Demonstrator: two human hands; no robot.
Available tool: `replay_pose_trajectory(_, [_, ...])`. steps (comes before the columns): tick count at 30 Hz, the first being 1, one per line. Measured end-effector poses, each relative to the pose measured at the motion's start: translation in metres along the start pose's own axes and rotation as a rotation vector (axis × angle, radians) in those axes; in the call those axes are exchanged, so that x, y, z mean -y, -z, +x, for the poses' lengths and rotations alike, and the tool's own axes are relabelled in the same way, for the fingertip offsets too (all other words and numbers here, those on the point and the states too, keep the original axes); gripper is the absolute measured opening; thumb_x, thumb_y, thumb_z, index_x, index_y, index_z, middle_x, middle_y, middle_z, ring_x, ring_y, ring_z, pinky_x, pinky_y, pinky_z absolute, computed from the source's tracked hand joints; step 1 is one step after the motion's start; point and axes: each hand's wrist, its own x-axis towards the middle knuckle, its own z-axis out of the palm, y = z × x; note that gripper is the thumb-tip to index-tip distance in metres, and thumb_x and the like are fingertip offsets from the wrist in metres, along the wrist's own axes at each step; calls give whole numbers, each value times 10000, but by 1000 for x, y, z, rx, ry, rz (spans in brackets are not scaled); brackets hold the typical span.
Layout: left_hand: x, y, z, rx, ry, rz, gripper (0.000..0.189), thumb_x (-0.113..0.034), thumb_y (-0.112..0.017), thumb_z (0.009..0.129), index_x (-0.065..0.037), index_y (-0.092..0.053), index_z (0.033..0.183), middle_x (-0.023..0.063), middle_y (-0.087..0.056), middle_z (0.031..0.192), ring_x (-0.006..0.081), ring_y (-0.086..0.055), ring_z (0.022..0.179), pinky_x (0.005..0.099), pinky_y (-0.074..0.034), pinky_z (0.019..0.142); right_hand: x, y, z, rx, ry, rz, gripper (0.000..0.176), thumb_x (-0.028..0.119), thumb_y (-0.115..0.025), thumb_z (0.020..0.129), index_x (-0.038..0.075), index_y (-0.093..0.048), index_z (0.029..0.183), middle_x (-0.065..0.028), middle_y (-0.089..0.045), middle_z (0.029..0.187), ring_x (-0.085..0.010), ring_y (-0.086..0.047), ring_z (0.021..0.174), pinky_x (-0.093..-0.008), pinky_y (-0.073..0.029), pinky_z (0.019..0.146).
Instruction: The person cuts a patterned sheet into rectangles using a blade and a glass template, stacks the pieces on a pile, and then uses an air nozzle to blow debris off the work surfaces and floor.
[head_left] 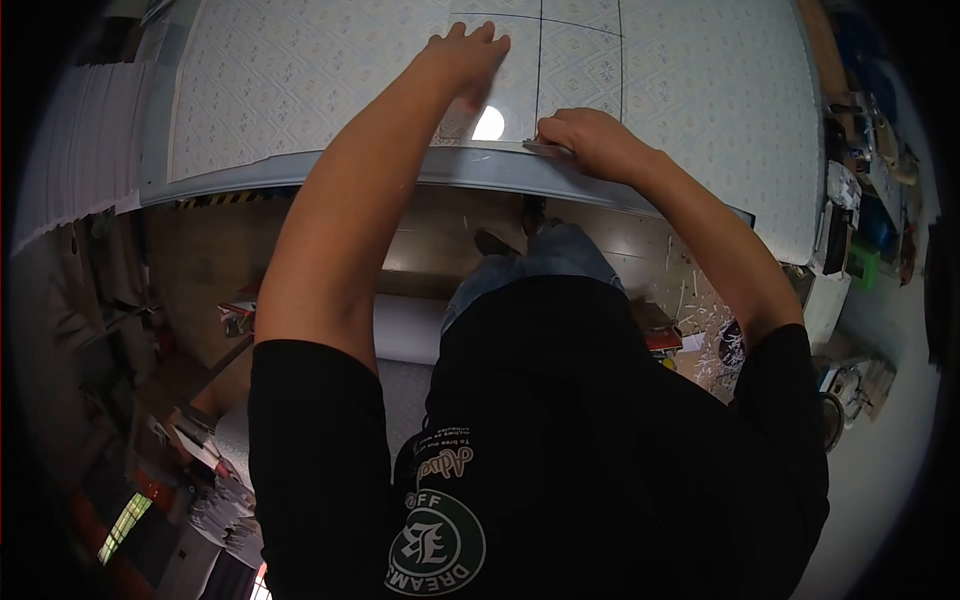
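- Left hand (465,55): we record it open, palm down and fingers spread on the far part of the patterned sheet (300,90). It grasps nothing, and the flat press seems meant to keep the sheet from sliding.
- Right hand (590,138): clenched on a small flat tool (546,148), held low at the sheet's near edge. We cannot tell whether it is a blade.
- Patterned sheet: lies flat across the worktable, its near edge along the metal table rim (300,172).
- Ruled lines (540,60): dark and thin, and one runs from far to near down to the tool.
- White roll (410,330): under the table, near the person's legs.
- Offcuts (700,320): scattered on the floor to the right.
- Stacked white sheets (80,150): far left.
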Motion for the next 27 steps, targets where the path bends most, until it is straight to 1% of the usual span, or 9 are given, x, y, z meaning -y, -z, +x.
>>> replay_pose_trajectory(3, [6,-11,5,-45,-23,12,1193,-195,-945,480,-193,-363,1521,83,-393,1539,398,-467,1313,493,-517,994,9,-5,18,6,-15,-2,99,104,-659,879,87,-610,963,-113,-657,890,-341,-638,864,-445,-511,732])
replay_pose_trajectory(5, [10,-14,6,-46,-33,17,1187,-197,-939,486,-197,-361,1523,79,-389,1542,395,-470,1308,492,-519,991,16,-15,34,-6,-14,8,107,108,-662,877,86,-608,966,-115,-659,895,-346,-637,862,-452,-512,734])
replay_pose_trajectory(7, [10,-14,4,-49,-39,16,1182,-199,-933,491,-201,-359,1525,76,-385,1545,392,-472,1303,491,-520,987,28,-27,61,-82,66,-13,84,129,-592,906,101,-584,984,-145,-672,867,-362,-660,832,-478,-511,723])
replay_pose_trajectory(10, [13,-13,6,-41,-40,21,1157,-224,-928,501,-210,-374,1516,69,-386,1541,388,-472,1304,492,-516,987,41,-38,88,-21,6,53,105,157,-604,907,100,-579,991,-146,-679,882,-369,-667,836,-488,-520,725])
replay_pose_trajectory(19, [20,-25,11,-114,-94,-1,1071,-271,-922,537,-208,-423,1482,67,-444,1486,377,-459,1318,524,-495,987,31,-44,93,-32,26,189,119,141,-641,898,91,-575,983,-160,-679,904,-388,-659,833,-479,-528,714])
replay_pose_trajectory(22, [24,-20,11,-131,-143,-1,1062,-318,-934,545,-174,-432,1470,91,-476,1447,373,-469,1305,516,-492,985,30,-52,89,-117,32,248,173,120,-664,886,75,-601,1041,-157,-684,911,-379,-664,844,-464,-531,725])
replay_pose_trajectory(23, [25,-19,11,-139,-182,14,1046,-342,-938,546,-133,-446,1446,109,-491,1420,368,-480,1293,501,-491,981,31,-53,86,-123,18,247,173,120,-664,886,75,-601,1041,-157,-684,911,-379,-664,844,-464,-531,725])
replay_pose_trajectory(25, [28,-16,13,-148,-249,32,1036,-367,-943,548,-92,-461,1423,128,-506,1393,362,-490,1280,485,-491,978,45,-52,81,-160,-69,292,225,72,-697,870,52,-618,1080,-136,-715,1042,-356,-690,941,-420,-562,813])
replay_pose_trajectory(27, [31,-16,18,-165,-338,35,965,-401,-944,551,-31,-507,1329,151,-542,1315,338,-519,1241,453,-489,968,61,-57,77,-205,-178,298,219,60,-704,862,42,-621,1064,-137,-709,1085,-355,-683,983,-417,-557,838])
